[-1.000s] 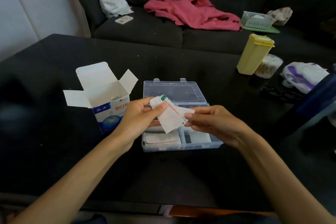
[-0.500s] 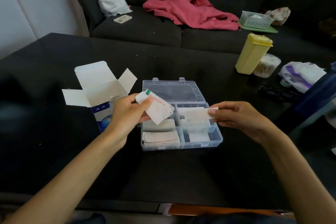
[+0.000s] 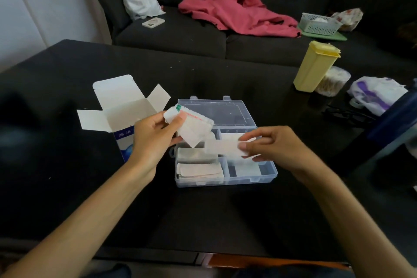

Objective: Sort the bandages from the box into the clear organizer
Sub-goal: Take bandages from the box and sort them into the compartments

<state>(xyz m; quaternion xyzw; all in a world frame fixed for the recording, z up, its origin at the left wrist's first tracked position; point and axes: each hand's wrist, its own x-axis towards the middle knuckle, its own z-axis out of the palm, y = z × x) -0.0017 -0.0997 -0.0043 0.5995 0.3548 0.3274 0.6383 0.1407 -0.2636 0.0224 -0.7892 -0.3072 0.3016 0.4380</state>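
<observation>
The clear organizer [image 3: 268, 178] lies open on the black table, its lid flat behind it. Bandages fill its left compartments [image 3: 199, 170], and a few lie in the right ones. The open white and blue bandage box [image 3: 121, 119] stands to its left. My left hand [image 3: 153, 136] grips a stack of wrapped bandages [image 3: 191, 128] above the organizer's left side. My right hand [image 3: 275, 146] pinches a single bandage [image 3: 222, 148] by its end, held level over the organizer's middle.
A yellow lidded container [image 3: 314, 66] and a tub of cotton swabs [image 3: 332, 81] stand at the table's far right, beside a white and purple bag [image 3: 376, 93] and a dark blue object [image 3: 397, 117]. A sofa behind holds a pink garment [image 3: 237, 9], bag, phone and basket.
My right hand pulled one bandage off the stack, carried it right over the organizer, then came back left a little. The left hand keeps the stack, shifted slightly left and up.
</observation>
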